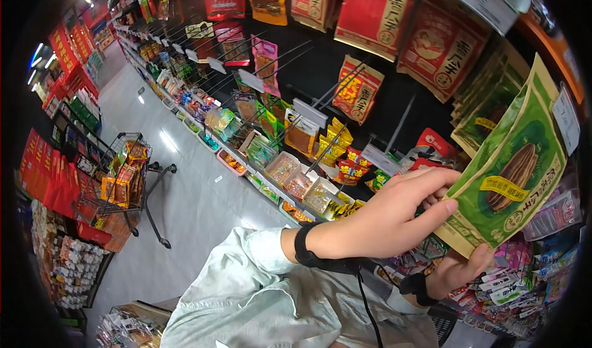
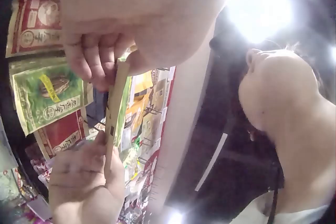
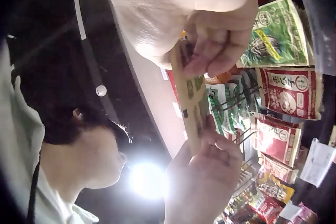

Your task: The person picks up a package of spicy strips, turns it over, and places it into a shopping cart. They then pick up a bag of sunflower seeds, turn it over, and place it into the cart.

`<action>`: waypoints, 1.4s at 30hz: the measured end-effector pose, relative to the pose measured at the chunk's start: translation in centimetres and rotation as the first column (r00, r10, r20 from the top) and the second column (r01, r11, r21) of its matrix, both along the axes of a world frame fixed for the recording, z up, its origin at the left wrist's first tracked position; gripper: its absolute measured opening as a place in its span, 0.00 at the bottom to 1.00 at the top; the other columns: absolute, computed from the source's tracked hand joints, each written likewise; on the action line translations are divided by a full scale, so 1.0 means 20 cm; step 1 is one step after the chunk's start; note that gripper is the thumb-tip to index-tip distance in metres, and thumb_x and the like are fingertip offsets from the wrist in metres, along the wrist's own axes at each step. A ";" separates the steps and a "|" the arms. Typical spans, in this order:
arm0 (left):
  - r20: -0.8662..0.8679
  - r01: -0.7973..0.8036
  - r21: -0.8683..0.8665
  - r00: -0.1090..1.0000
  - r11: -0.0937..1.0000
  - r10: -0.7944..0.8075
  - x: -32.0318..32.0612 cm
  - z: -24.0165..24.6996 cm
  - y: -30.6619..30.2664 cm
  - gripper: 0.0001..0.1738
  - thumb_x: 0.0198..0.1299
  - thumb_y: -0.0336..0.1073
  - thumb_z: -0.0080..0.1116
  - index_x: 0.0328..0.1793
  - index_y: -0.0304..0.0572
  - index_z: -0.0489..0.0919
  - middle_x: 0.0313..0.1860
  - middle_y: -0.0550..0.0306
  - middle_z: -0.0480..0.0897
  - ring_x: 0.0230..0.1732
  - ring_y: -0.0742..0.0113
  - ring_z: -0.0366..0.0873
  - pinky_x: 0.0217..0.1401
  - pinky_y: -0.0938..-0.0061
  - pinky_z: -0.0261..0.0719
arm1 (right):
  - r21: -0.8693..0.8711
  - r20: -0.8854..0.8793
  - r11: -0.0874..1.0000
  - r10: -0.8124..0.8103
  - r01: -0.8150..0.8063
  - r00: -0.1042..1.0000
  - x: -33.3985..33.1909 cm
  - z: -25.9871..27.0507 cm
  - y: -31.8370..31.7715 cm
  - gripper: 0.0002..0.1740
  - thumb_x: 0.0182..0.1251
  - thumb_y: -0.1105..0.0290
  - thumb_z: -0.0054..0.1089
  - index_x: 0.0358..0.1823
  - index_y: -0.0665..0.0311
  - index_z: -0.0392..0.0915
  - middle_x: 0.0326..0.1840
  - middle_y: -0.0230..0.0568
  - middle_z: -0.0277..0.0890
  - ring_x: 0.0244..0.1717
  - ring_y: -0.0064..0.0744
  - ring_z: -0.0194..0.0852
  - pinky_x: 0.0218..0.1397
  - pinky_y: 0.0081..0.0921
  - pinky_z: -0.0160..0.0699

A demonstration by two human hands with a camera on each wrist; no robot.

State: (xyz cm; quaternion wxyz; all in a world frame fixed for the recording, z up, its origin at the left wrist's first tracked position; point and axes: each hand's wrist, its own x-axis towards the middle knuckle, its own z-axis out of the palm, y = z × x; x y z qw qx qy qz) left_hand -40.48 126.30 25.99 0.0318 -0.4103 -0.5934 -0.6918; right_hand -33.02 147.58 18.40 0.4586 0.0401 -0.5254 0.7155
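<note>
A green bag of sunflower seeds [image 1: 524, 157], with a large seed printed on its front, is held up before the snack rack. My left hand [image 1: 394, 215] grips its near left edge between thumb and fingers. At the lower edge my right hand [image 1: 462, 271] pinches the bag, thumb on the front. In the left wrist view the bag [image 2: 116, 113] shows edge-on between my left hand [image 2: 142, 14] and right hand [image 2: 86, 182]. From the right wrist, its narrow side [image 3: 188, 98] faces the camera; the right fingers [image 3: 210, 50] curl behind it.
Similar green bags [image 1: 493, 107] hang behind the held one, beside red bags [image 1: 441, 45]. A white price tag [image 1: 565, 120] stands at the right. Metal hooks stick out from the rack. A loaded shopping cart [image 1: 123, 175] stands in the aisle at left.
</note>
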 end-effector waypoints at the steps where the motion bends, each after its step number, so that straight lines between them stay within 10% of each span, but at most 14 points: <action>1: 0.009 0.007 -0.015 1.000 1.000 -0.006 0.00 0.00 -0.04 0.21 0.74 0.33 0.56 0.69 0.30 0.73 0.48 0.51 0.82 0.46 0.67 0.81 0.52 0.71 0.79 | -0.003 0.006 1.000 0.003 -0.003 1.000 0.00 0.01 -0.05 0.38 0.73 0.62 0.54 0.77 0.77 0.56 0.71 0.59 0.67 0.69 0.48 0.71 0.74 0.43 0.68; 15: 0.263 -0.178 -0.111 0.943 0.978 0.202 0.09 -0.67 -1.02 0.24 0.76 0.40 0.54 0.72 0.32 0.73 0.56 0.43 0.82 0.56 0.55 0.82 0.60 0.66 0.79 | 0.092 0.449 0.871 0.397 -0.483 0.801 0.03 -0.29 -0.88 0.38 0.68 0.76 0.61 0.78 0.71 0.57 0.71 0.46 0.69 0.70 0.39 0.70 0.77 0.36 0.63; 24: 0.380 -0.743 -0.233 0.525 0.628 0.762 0.34 -1.04 -1.65 0.47 0.68 0.35 0.65 0.87 0.40 0.51 0.68 0.45 0.69 0.67 0.58 0.72 0.68 0.66 0.74 | 0.101 0.640 0.518 0.620 -0.849 0.454 -0.25 -0.39 -1.72 0.26 0.75 0.77 0.59 0.71 0.71 0.66 0.65 0.40 0.76 0.62 0.28 0.76 0.67 0.28 0.74; 31: 0.724 -0.707 0.215 0.579 0.674 0.376 0.59 -1.12 -2.02 0.49 0.78 0.55 0.49 0.89 0.43 0.34 0.89 0.45 0.44 0.88 0.52 0.44 0.86 0.58 0.45 | 0.305 0.790 0.015 0.555 -0.952 0.261 -0.23 -0.49 -2.26 0.35 0.70 0.73 0.66 0.76 0.69 0.64 0.65 0.48 0.77 0.65 0.33 0.77 0.66 0.31 0.76; 37: 0.823 -0.842 0.412 0.508 0.349 0.254 0.70 -1.24 -2.19 0.46 0.78 0.69 0.29 0.88 0.46 0.46 0.83 0.47 0.59 0.83 0.50 0.57 0.84 0.52 0.54 | 0.320 0.777 -0.278 0.624 -0.906 0.084 -0.22 -0.47 -2.63 0.46 0.60 0.67 0.76 0.79 0.66 0.61 0.67 0.48 0.70 0.66 0.41 0.74 0.70 0.34 0.73; 42: 0.806 -0.802 0.576 0.589 0.156 0.052 0.74 -1.27 -2.39 0.42 0.77 0.68 0.30 0.78 0.40 0.65 0.70 0.44 0.75 0.69 0.49 0.74 0.72 0.53 0.74 | 0.432 0.786 -0.555 0.619 -0.711 -0.007 -0.36 -0.52 -2.90 0.36 0.59 0.66 0.77 0.69 0.63 0.73 0.60 0.44 0.74 0.63 0.37 0.74 0.66 0.32 0.74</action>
